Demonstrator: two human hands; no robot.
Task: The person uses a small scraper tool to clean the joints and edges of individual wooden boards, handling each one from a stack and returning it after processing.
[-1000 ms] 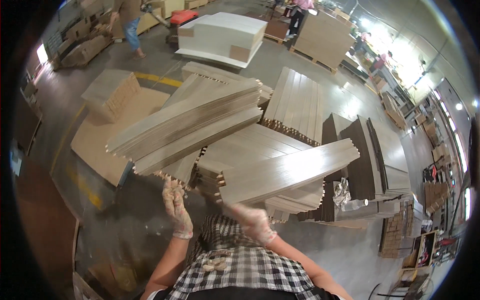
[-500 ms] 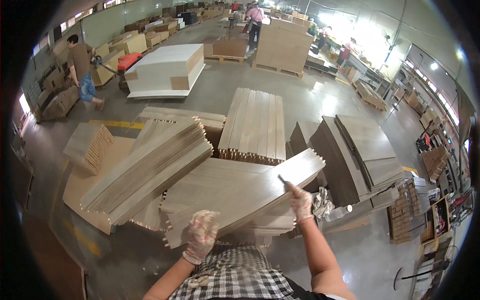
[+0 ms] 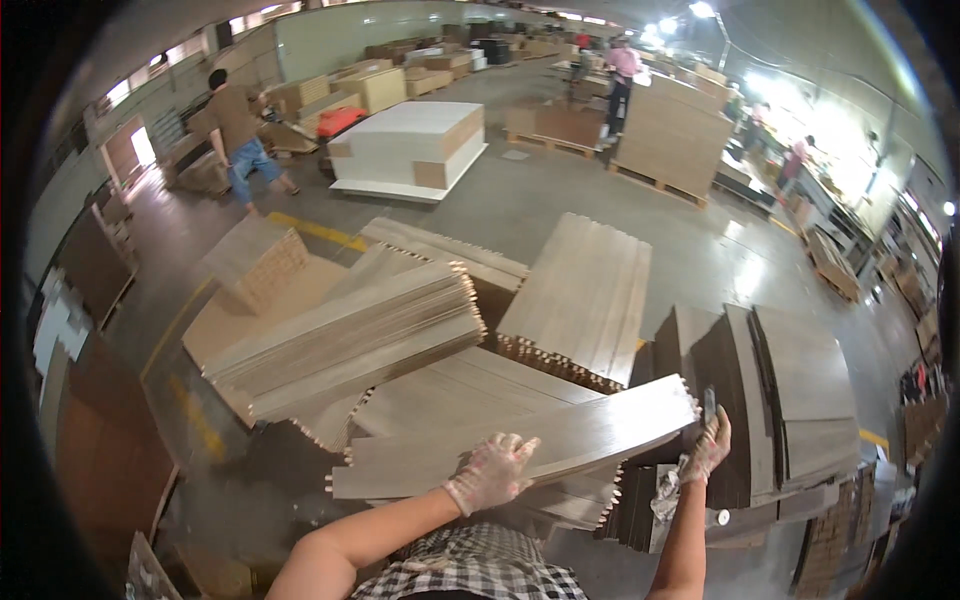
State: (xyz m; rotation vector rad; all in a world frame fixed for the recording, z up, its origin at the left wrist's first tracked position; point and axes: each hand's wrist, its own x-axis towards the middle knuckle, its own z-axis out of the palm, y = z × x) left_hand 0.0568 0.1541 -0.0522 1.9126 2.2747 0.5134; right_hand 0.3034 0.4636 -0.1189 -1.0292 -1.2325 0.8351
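Lower centre of frame: gloved left hand (image 3: 492, 472) lies flat, fingers apart, on a plank (image 3: 520, 440); right hand (image 3: 706, 452) clamps its far end, mid-lift; placing calls for level carry.

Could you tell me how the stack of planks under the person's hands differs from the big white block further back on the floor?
The plank stack is light brown wood in thin, long boards with pegged ends; the white block is one thick white slab stack with brown corner pieces. The left hand rests on the plank stack and the right hand is at its end; nobody touches the white block. Both sit low on the workshop floor.
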